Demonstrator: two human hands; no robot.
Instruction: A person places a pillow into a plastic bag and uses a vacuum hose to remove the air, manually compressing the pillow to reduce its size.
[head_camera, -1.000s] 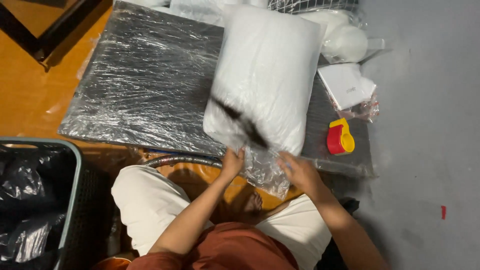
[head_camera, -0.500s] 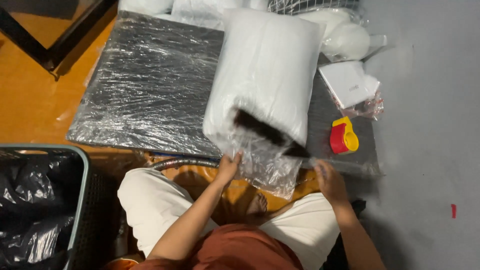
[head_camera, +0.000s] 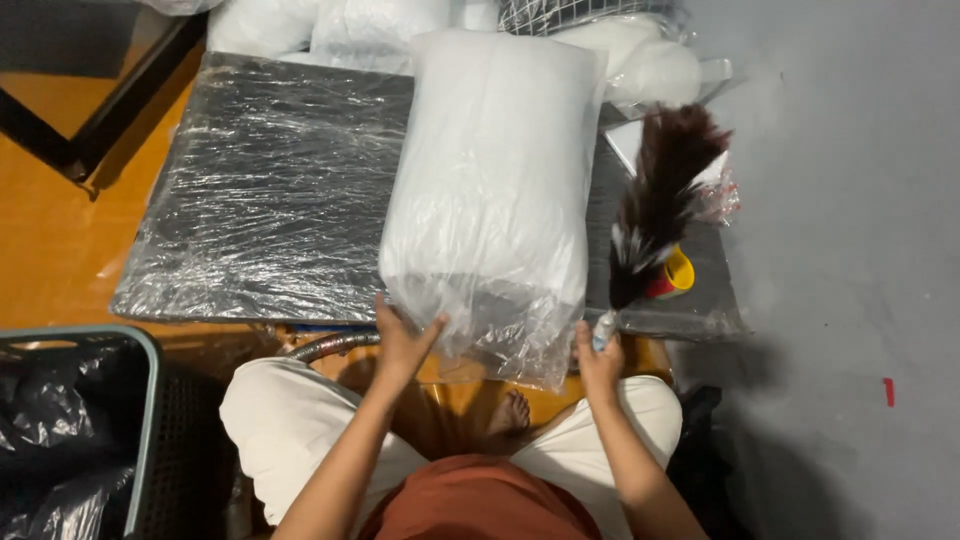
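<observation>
A white pillow in a clear plastic bag (head_camera: 490, 190) lies on a low black table wrapped in plastic film (head_camera: 260, 200). My left hand (head_camera: 402, 338) presses against the bag's loose near end at its left corner. My right hand (head_camera: 598, 358) grips the handle of a dark brown feather duster (head_camera: 660, 200), which stands up to the right of the pillow, clear of it. The duster's feathers hide part of a red and yellow tape dispenser (head_camera: 672, 275) on the table's right side.
More white bagged pillows (head_camera: 640, 70) and a small white box (head_camera: 628, 142) sit at the table's back right. A grey bin lined with black plastic (head_camera: 70, 430) stands at my left. Grey floor (head_camera: 840, 250) lies to the right, orange floor (head_camera: 50, 230) to the left.
My right hand has pulled the feather duster out of the bag's open end and raised it to the right of the pillow. My left hand stayed on the bag.
</observation>
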